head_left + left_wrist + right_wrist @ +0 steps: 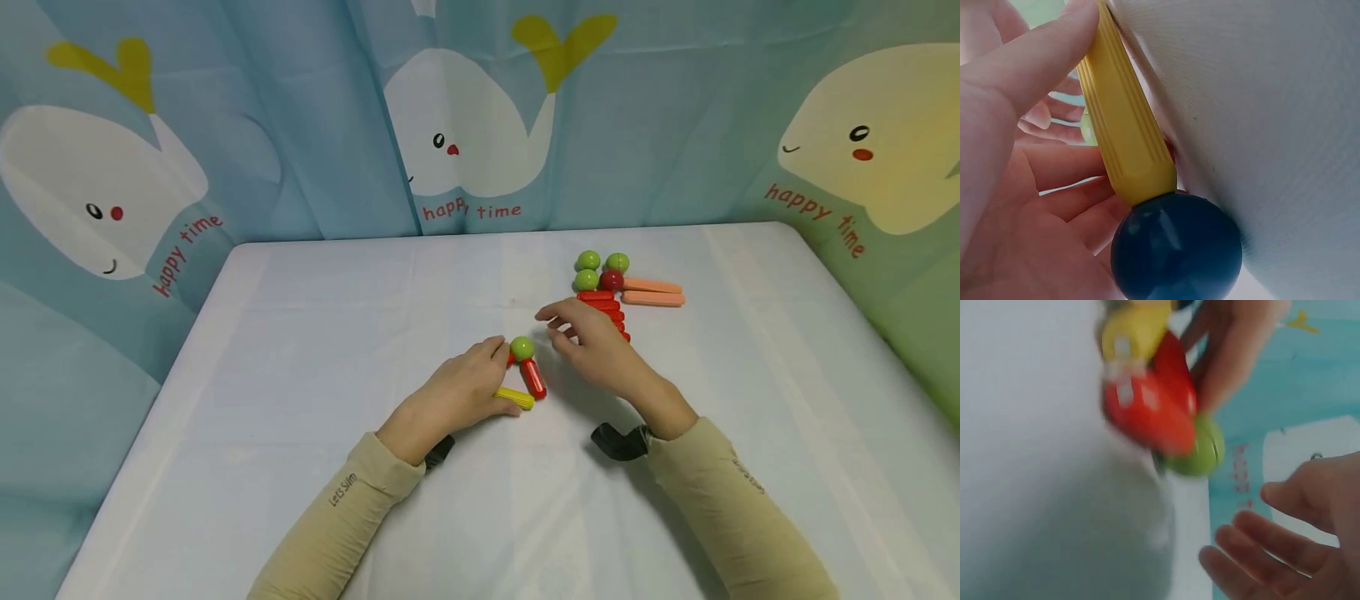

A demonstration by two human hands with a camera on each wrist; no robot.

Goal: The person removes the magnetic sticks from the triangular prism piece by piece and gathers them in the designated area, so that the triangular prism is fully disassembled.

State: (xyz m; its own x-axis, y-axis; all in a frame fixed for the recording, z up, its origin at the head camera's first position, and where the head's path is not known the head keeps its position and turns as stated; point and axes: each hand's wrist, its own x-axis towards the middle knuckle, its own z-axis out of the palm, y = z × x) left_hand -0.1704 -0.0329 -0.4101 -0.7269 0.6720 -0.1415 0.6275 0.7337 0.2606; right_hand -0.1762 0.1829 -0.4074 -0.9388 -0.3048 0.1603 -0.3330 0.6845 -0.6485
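Observation:
My left hand [461,387] holds a small build of toy sticks and balls on the table, its thumb against a yellow stick [517,398]. Seen from the left wrist, a dark blue ball [1175,250] joins one end of that stick, and the fingers curve behind it. A red stick [534,379] runs up to a green ball [522,348]; a second red stick is mostly covered by the left fingers. To the right of the build, my right hand [596,346] hovers with loosely bent fingers and nothing in them. The right wrist view is blurred.
Behind the right hand lie several red sticks [596,296], partly hidden by it. Beyond them are a dark red ball [612,280], green balls [587,280] and two orange sticks [652,297]. A printed curtain [322,125] hangs along the back of the white table [300,350].

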